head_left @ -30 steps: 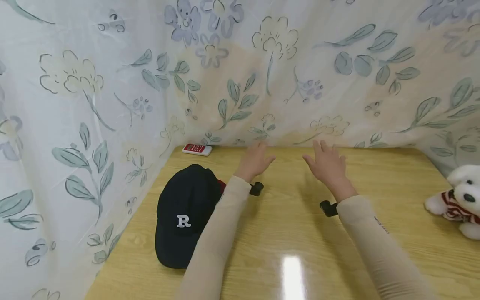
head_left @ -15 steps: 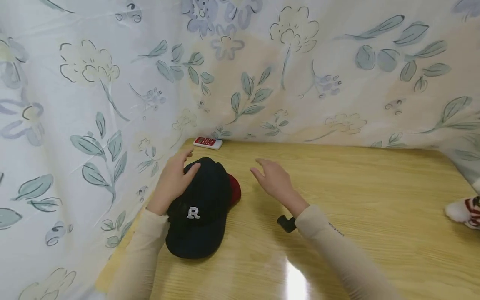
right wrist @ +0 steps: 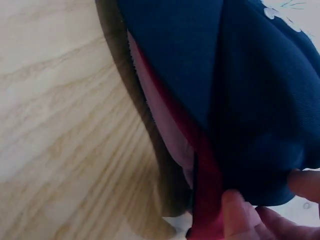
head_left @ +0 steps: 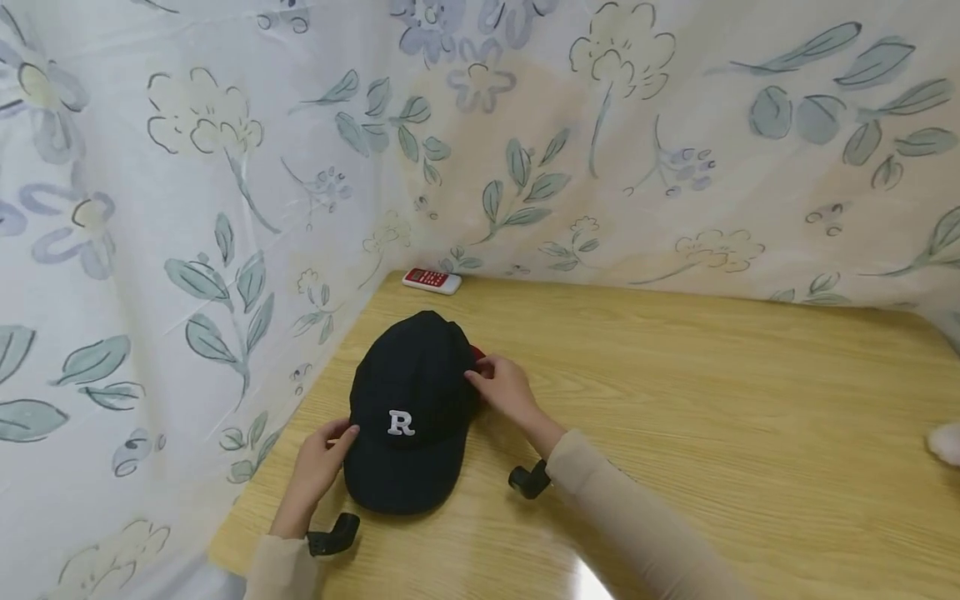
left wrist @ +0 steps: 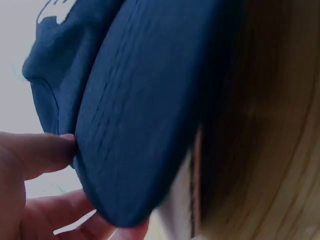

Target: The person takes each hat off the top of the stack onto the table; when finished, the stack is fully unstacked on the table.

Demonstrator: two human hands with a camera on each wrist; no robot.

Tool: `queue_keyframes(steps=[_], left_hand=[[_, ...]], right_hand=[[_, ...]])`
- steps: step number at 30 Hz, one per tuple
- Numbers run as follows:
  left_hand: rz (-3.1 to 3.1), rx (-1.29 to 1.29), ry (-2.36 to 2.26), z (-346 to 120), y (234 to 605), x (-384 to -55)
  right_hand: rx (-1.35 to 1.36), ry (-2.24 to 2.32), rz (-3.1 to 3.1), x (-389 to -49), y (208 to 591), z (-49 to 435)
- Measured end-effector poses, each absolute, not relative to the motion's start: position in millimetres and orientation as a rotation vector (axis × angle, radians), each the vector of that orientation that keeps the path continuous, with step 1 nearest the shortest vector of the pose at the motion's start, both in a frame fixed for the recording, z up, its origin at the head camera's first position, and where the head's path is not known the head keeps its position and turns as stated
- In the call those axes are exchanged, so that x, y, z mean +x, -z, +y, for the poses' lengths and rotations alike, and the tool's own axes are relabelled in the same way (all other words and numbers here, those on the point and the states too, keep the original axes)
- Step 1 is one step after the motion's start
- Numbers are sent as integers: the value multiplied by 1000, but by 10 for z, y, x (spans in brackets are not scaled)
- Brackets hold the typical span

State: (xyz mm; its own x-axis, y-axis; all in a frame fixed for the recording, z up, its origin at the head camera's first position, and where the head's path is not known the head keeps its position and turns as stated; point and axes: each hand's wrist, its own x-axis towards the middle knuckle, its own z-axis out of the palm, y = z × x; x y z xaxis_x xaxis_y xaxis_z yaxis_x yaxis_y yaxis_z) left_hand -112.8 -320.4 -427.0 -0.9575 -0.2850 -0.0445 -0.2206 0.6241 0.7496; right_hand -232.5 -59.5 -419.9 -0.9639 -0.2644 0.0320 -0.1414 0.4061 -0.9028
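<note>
A navy baseball cap [head_left: 412, 367] with a white letter R lies on the wooden table, its brim toward me. My left hand [head_left: 311, 471] pinches the cap's left edge where brim meets crown. In the left wrist view its thumb rests on top of the brim, with fingers below. On the cap's other side, my right hand [head_left: 513, 396] grips the edge between thumb and fingers. Beneath the navy cloth there, a red part [right wrist: 206, 200] shows in the right wrist view, with a pale pink lining beside it; most of the red part is hidden.
A white handset with a red face [head_left: 432, 281] lies at the table's back left corner. Floral cloth [head_left: 600, 167] hangs behind and to the left. A white plush piece [head_left: 947, 443] enters at the right edge. Black mounts [head_left: 333, 535] stick out at both wrists.
Both hands have moved left from the table's far middle and come down on either side of the cap, taking hold of its edges. The head view has turned left.
</note>
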Motion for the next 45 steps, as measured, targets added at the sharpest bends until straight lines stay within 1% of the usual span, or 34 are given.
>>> queue_keyframes(steps=[4, 9, 15, 21, 25, 30, 34, 38, 42, 45], left_hand=[[-2639, 508, 1365, -3142, 4311, -1061], [-2637, 546, 1257, -3074, 4226, -1019], [-2639, 555, 1371, -3041, 4099, -1119], [-2556, 510, 1576, -2902, 3789, -1175], [-2446, 459, 1681, -2663, 3580, -1264], [-2334, 320, 1827, -2191, 3451, -1464], [-2270, 196, 1963, -1748, 3528, -1642], [-2237, 103, 2132, -1363, 3684, -1844], [-2242, 59, 2280, -1022, 3844, -2054], [-2269, 51, 2307, -759, 3952, -2249]], right_hand=[[-258, 1721, 2396, -2346, 4235, -608], [-150, 1795, 2217, -2342, 4265, -630], [-242, 1838, 2342, -2322, 4183, -619], [-249, 1965, 2352, -2303, 3881, -465], [-230, 2033, 2323, -2373, 3648, -182], [-161, 2035, 2410, -2499, 3434, 329], [-74, 2004, 2503, -2560, 3371, 812], [-29, 1967, 2604, -2582, 3368, 1266], [27, 1936, 2678, -2589, 3419, 1664], [102, 1915, 2706, -2648, 3498, 1930]])
